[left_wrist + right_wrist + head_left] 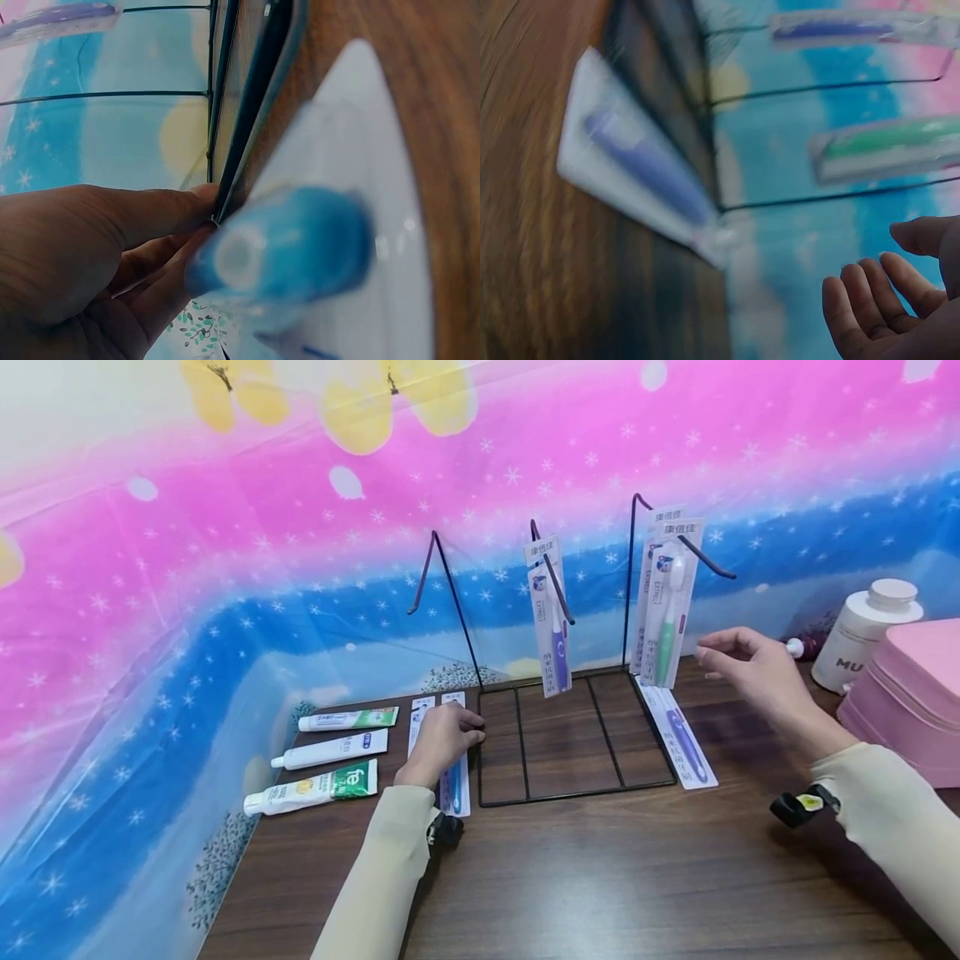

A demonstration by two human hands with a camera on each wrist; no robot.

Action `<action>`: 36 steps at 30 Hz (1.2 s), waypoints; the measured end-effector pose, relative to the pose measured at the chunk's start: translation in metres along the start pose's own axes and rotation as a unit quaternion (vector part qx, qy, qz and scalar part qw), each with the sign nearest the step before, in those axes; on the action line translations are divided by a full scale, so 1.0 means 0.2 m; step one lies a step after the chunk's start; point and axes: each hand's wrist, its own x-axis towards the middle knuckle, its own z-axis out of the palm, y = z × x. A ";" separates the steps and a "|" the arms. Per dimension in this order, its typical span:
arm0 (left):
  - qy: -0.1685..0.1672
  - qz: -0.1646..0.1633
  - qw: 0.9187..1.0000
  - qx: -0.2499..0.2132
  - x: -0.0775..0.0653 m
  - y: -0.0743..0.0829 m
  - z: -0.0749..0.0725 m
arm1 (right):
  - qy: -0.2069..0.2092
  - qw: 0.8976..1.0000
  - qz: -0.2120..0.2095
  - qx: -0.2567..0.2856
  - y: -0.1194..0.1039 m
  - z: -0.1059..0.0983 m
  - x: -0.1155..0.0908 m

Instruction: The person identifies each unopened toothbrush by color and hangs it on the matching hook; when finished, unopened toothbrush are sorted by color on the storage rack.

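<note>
A patterned cloth [225, 510] in pink and blue hangs behind the dark wooden table [570, 868] I'm viewing. At far left I see three toothpaste tubes [330, 750], then two toothbrush packs lying flat, a left one [422, 714] and a blue one [456, 789]. The left hand [442, 739] covers part of both, its thumb and fingers pinching the left edge of the wire rack [577, 793]. A purple brush [551, 627] hangs mid-rack; at right a green brush [667, 618] hides most of another pack. Under them, another purple brush [682, 739] lies against the rack's side. The right hand [757, 664] is beside these, thumb and fingers apart, holding nothing. Beyond, a dark red item [808, 647] is hard for me to identify; a pink case [911, 702], cut off by the frame, blocks part of a white bottle [862, 639] and its lettering.
</note>
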 end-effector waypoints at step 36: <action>0.005 0.002 1.000 0.015 0.00 0.00 -0.01 | -0.141 0.983 0.056 -0.108 0.18 0.22 0.27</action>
